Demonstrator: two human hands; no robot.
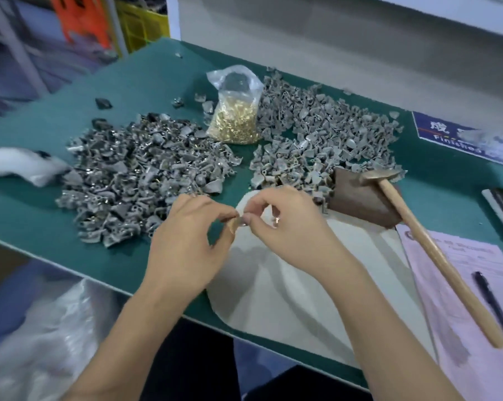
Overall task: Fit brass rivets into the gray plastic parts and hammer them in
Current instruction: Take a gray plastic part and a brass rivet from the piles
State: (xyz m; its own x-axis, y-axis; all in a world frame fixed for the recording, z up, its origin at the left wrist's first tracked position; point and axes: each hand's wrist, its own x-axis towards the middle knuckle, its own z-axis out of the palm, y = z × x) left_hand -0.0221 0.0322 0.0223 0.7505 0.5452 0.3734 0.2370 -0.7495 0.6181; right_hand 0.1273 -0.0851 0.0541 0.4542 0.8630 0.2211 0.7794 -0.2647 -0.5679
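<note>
My left hand (191, 241) and my right hand (287, 230) meet over the near middle of the green table (56, 198), fingertips pinching one small gray plastic part (238, 224) between them. A brass rivet (275, 222) shows under my right hand's curled fingers. A clear bag of brass rivets (235, 117) stands at the back between two heaps of gray parts: a darker heap (134, 180) on the left, a lighter heap (325, 137) on the right. The hammer (435, 250) lies at right, its head resting on a dark brown block (360, 198).
A white pad (287, 285) lies under my hands at the table's near edge. A pink paper form (470, 299) with a black pen (493, 305) sits at right. A blue sign (447, 134) is at back right, white plastic wrap (21, 166) at left.
</note>
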